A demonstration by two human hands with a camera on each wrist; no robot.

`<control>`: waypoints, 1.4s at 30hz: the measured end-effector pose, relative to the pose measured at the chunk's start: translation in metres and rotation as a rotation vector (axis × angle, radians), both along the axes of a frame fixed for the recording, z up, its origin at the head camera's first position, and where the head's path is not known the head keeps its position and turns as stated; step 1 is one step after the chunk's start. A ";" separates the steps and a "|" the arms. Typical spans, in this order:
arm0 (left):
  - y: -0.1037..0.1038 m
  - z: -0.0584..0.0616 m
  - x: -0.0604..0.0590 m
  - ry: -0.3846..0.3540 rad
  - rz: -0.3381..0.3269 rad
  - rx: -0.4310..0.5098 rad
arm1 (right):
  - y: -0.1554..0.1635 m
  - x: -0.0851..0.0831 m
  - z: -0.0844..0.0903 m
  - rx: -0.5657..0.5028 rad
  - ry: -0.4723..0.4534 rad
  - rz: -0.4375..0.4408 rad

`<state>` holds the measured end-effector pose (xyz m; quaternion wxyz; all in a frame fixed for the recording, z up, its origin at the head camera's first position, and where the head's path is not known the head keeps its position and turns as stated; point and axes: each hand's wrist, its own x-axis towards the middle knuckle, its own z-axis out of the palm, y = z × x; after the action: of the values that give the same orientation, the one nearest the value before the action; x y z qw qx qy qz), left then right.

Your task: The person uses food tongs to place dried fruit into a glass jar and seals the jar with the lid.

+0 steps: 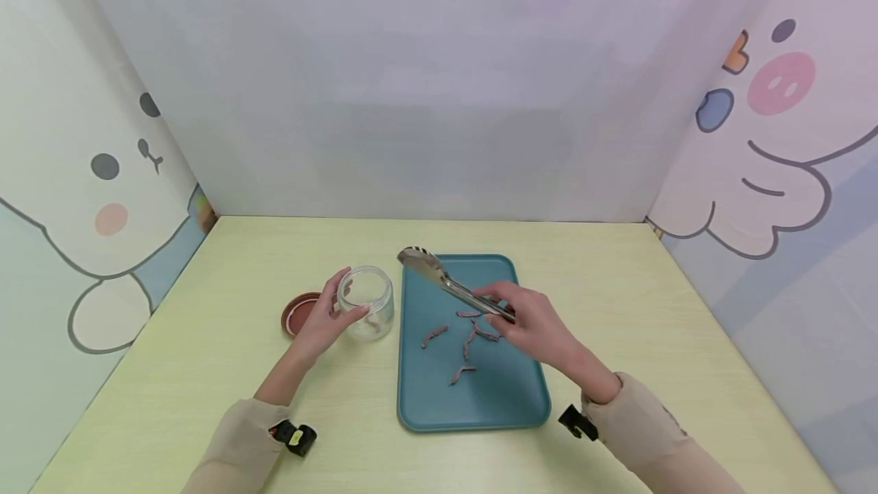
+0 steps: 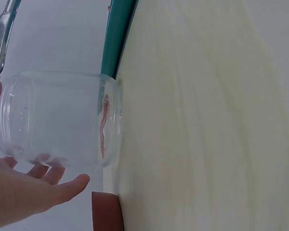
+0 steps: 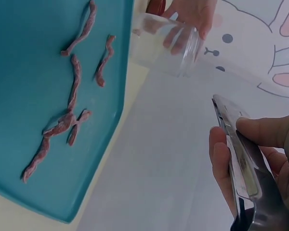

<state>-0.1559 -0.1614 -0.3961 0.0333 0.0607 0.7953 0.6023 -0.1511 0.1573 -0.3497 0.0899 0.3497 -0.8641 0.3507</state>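
One clear glass jar (image 1: pixel 376 320) is gripped upright by the left hand (image 1: pixel 318 326), with its thumb and fingers spread to either side of the glass and the mouth of the jar turned upward. At the bottom of the jar, below that grip, a single thin reddish strip (image 2: pixel 104 126) can be seen. Just left of the same grip, a round reddish-brown lid (image 1: pixel 296 316) is partly hidden by the hand. Metal tongs (image 1: pixel 458 290) are clasped in the right hand (image 1: pixel 535 320), with the thumb pressed on one side and the fingers curled round the other; their tips are pointed forward and leftward of that grip, toward the jar's side. Whether anything is pinched between the tips cannot be told. Below the right-hand grip and to its left, several more reddish strips (image 1: pixel 435 335) are scattered across a blue-green tray (image 1: pixel 494 410), some of them touching. The tray is set between the two grips on a pale yellow table (image 1: pixel 597 273), just right of the jar.
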 end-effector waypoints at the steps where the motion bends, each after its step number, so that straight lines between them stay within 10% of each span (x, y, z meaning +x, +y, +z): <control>1: 0.000 0.000 0.000 0.000 -0.001 0.001 | -0.003 0.000 0.000 -0.002 -0.007 0.011; 20: -0.001 0.000 0.000 -0.004 -0.011 0.021 | -0.032 -0.001 -0.011 0.019 -0.090 0.040; 42: 0.001 0.000 0.000 -0.008 0.003 0.001 | 0.059 -0.013 -0.020 0.047 -0.086 -0.223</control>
<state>-0.1561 -0.1609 -0.3959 0.0356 0.0573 0.7948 0.6031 -0.1643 0.2162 -0.3701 0.0829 0.2380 -0.9086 0.3330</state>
